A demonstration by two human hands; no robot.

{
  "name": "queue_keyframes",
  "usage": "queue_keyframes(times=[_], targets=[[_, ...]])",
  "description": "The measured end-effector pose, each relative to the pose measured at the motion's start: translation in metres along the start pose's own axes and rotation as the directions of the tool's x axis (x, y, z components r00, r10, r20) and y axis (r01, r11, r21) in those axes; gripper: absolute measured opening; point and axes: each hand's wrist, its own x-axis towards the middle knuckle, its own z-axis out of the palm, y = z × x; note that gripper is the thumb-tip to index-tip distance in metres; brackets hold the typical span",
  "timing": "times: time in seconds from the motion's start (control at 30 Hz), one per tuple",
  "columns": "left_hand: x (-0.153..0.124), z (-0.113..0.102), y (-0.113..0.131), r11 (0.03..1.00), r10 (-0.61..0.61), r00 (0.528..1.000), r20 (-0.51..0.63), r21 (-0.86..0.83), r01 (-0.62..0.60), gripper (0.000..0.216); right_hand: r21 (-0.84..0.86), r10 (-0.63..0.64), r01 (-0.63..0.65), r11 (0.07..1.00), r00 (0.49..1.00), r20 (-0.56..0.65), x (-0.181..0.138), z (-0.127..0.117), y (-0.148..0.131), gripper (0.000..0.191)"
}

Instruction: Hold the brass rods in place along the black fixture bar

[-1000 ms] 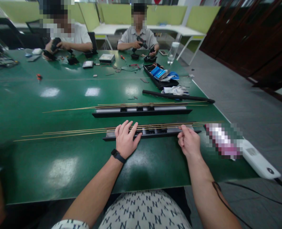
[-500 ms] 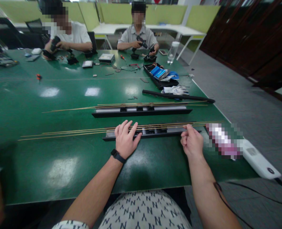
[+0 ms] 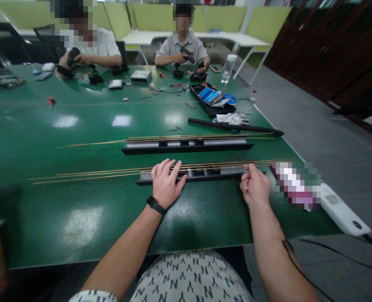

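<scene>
A long black track [image 3: 204, 173] lies across the green table [image 3: 79, 218] in front of me, with thin brass rods [image 3: 88, 174] running along it and sticking out far to the left. My left hand [image 3: 166, 183] lies flat on the track's left part, fingers spread over the rods. My right hand [image 3: 255, 186] is closed in a pinch on a brass rod near the track's right end. A second black track [image 3: 187, 146] with its own brass rods [image 3: 110, 141] lies parallel, farther from me.
A black bar [image 3: 236, 126], white gloves [image 3: 231, 118] and a black tray [image 3: 211, 100] of blue parts lie beyond. A white power strip [image 3: 341, 209] sits at the right edge. Two people work with tools at the far side. A clear bottle [image 3: 228, 69] stands there.
My right hand has slid right along the near track, and the lowest brass rod's left end has moved right with it. My left hand has stayed put.
</scene>
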Motion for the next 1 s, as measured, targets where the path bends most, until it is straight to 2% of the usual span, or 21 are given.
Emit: queue_keyframes(times=[0.2,0.57,0.83,1.0], targets=[[0.0002,0.0006,0.0001,1.0,-0.008,1.0,0.012,-0.005,0.008,0.046,-0.044,0.024,-0.021,0.999,0.997,0.077,-0.0024,0.0034,0.0028,0.037],[0.0,0.0005,0.0002,1.0,0.0,1.0,-0.004,0.002,0.0,0.044,0.023,0.001,0.0,1.0,1.0,-0.004,0.0015,-0.0004,-0.0007,0.034],[0.0009,-0.0004,0.0003,1.0,-0.006,1.0,0.008,0.005,0.006,0.044,-0.034,0.019,-0.017,0.999,0.998,0.06,-0.0025,0.0027,-0.0008,0.035],[0.0008,-0.0001,0.0002,1.0,0.004,1.0,0.0,0.014,-0.004,0.044,0.012,0.001,-0.001,1.0,1.0,0.009,0.0005,0.0005,-0.0014,0.034]])
